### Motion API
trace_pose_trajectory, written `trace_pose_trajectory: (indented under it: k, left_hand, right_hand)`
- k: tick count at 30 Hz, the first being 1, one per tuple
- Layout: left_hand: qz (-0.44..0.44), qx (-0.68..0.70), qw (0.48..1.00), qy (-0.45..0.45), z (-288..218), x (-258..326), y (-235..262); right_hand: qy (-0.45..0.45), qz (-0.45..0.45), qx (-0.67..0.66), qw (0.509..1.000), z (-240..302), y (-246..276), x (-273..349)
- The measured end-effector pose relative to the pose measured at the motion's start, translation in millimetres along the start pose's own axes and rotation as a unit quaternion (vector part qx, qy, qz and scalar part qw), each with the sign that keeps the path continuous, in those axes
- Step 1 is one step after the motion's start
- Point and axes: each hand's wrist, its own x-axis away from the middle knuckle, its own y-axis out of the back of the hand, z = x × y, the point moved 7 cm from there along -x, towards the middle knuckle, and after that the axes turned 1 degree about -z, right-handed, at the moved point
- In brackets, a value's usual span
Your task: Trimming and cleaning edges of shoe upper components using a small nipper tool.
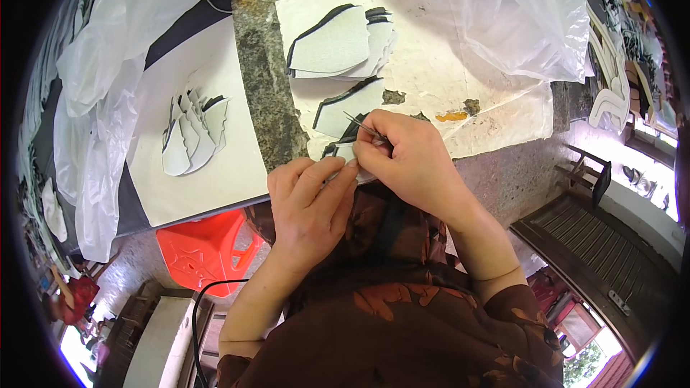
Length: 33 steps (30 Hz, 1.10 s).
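At the near edge of the table, my left hand [310,197] presses its bunched fingertips on a small pale cut piece [346,150] with a black edge. Close against it, my right hand [406,151] is closed round a thin pointed metal tool [361,125], whose tip sticks out to the upper left. The fingers hide most of this tool, so its exact kind does not show. Just beyond my hands lies a single pale grey cut piece [350,111] with a black upper edge. Farther off, a fanned stack of similar pieces [329,44] rests on cream paper [496,111].
More pale pieces [192,136] overlap on a cream sheet [237,165] to the left. Clear plastic sheeting [521,18] covers the far right, and more plastic [97,115] hangs at the left. A red plastic stool [198,259] stands below the table's left part.
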Motion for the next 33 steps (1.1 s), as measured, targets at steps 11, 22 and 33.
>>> trace_pose_trajectory:
  k: [11, 22, 33]
  left_hand:
    - [0.021, -0.039, 0.999, -0.002, 1, -2, -2]
    - [0.019, -0.045, 0.999, 0.003, 2, -1, -6]
    - [0.008, -0.049, 0.999, 0.003, 1, -5, -7]
  right_hand:
    - [-0.013, 0.011, -0.01, 1.0, -3, 1, -1]
    - [-0.024, 0.03, -0.01, 0.999, -2, 3, -1]
    - [-0.027, 0.024, -0.009, 0.999, -7, 16, -1]
